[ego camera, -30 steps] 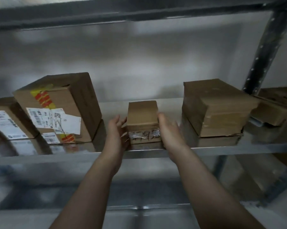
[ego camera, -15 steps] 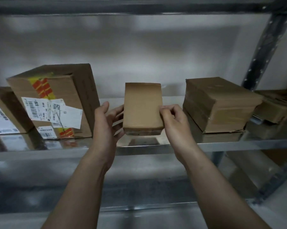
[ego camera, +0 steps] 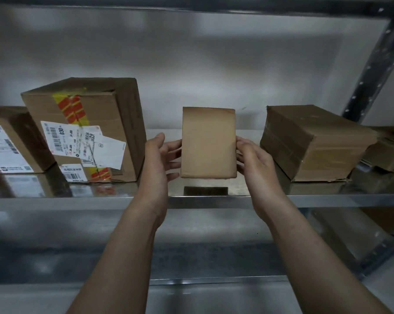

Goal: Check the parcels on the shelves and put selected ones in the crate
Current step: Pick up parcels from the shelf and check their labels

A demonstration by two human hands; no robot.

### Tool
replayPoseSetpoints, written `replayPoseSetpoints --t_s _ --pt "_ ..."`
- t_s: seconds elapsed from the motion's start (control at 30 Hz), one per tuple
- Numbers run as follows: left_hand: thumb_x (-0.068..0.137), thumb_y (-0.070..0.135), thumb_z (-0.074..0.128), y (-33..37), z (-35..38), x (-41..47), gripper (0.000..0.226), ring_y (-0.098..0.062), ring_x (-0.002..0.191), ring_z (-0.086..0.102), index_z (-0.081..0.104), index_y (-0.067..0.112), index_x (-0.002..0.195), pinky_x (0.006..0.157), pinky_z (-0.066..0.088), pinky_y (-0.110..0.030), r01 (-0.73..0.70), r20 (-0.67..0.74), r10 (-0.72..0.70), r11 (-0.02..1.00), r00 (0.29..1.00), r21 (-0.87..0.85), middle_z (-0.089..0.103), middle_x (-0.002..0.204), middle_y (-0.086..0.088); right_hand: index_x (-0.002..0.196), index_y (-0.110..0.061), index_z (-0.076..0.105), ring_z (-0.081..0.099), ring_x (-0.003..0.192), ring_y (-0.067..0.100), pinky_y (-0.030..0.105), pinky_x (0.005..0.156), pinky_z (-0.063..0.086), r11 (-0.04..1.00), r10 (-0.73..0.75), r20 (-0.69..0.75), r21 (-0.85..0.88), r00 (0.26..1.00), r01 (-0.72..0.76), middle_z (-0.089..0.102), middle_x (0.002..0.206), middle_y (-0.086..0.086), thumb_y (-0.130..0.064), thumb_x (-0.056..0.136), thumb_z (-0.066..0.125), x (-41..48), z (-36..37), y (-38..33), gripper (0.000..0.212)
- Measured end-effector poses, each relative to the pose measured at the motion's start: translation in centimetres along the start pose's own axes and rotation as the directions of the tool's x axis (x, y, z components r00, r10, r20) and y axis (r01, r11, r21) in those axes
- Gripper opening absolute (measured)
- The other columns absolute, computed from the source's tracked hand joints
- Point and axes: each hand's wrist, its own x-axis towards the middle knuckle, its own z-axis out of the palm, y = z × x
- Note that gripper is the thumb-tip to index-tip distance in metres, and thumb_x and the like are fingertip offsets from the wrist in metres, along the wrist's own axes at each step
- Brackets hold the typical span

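Observation:
A small plain brown parcel [ego camera: 208, 143] is held upright just above the metal shelf [ego camera: 55, 201], its blank broad face turned toward me. My left hand [ego camera: 159, 159] holds its left edge, fingers reaching behind it. My right hand [ego camera: 254, 159] grips its right edge with curled fingers. The parcel's dark reflection lies on the shelf below it. No crate is in view.
A large taped box with white shipping labels [ego camera: 89, 132] stands left of the parcel, and another labelled box [ego camera: 8, 146] sits at the far left. A flat brown box [ego camera: 311, 141] lies to the right, more cardboard [ego camera: 386, 152] beyond it. A perforated upright post [ego camera: 370, 71] rises at right.
The parcel was lifted off the shelf and tipped up from lying flat to standing on end. Both hands rose with it and now hold its side edges.

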Motion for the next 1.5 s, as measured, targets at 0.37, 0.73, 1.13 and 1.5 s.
replayPoseSetpoints --t_s 0.37,0.73,1.13,1.5 --pt "0.106 0.058 0.032 -0.5 0.5 -0.3 0.062 -0.026 0.111 0.069 0.073 0.013 0.117 0.102 0.05 -0.043 -0.003 -0.009 0.003 1.0 1.0 0.011 0.073 0.126 0.002 0.122 -0.042 0.066 0.059 0.121 0.003 0.022 0.089 0.047 1.0 -0.014 -0.034 0.008 0.999 0.014 0.065 0.131 -0.014 -0.029 0.113 0.041 0.6 0.0 0.1 0.03" --pt "0.102 0.063 0.033 -0.1 0.8 -0.8 0.058 -0.032 0.122 0.065 0.067 0.031 0.137 0.117 0.043 -0.05 0.031 0.053 -0.029 0.999 0.998 -0.035 0.069 0.131 0.0 0.127 -0.041 0.071 0.058 0.125 -0.002 0.02 0.101 0.046 0.999 -0.044 -0.05 -0.022 0.998 0.042 0.066 0.135 -0.017 -0.029 0.111 0.041 0.3 -0.4 0.1 0.036" --pt "0.105 0.057 0.03 -0.4 0.6 -0.2 0.055 -0.023 0.123 0.063 0.074 0.03 0.123 0.112 0.04 -0.046 0.009 0.014 -0.008 0.999 1.0 -0.044 0.074 0.126 0.001 0.114 -0.037 0.073 0.069 0.099 -0.003 0.005 0.071 0.051 1.0 -0.017 -0.05 -0.024 0.999 0.016 0.075 0.116 -0.015 -0.028 0.113 0.038 0.5 -0.2 -0.2 0.037" --pt "0.107 0.051 0.032 -0.4 0.1 0.0 0.05 -0.023 0.112 0.069 0.069 0.019 0.096 0.109 0.044 -0.048 -0.007 0.017 0.009 0.994 1.0 -0.109 0.079 0.114 -0.005 0.111 -0.03 0.076 0.071 0.105 0.001 0.022 0.093 0.052 1.0 -0.004 -0.052 0.002 0.999 0.005 0.078 0.113 -0.01 -0.029 0.112 0.042 1.0 -0.6 0.4 0.034"
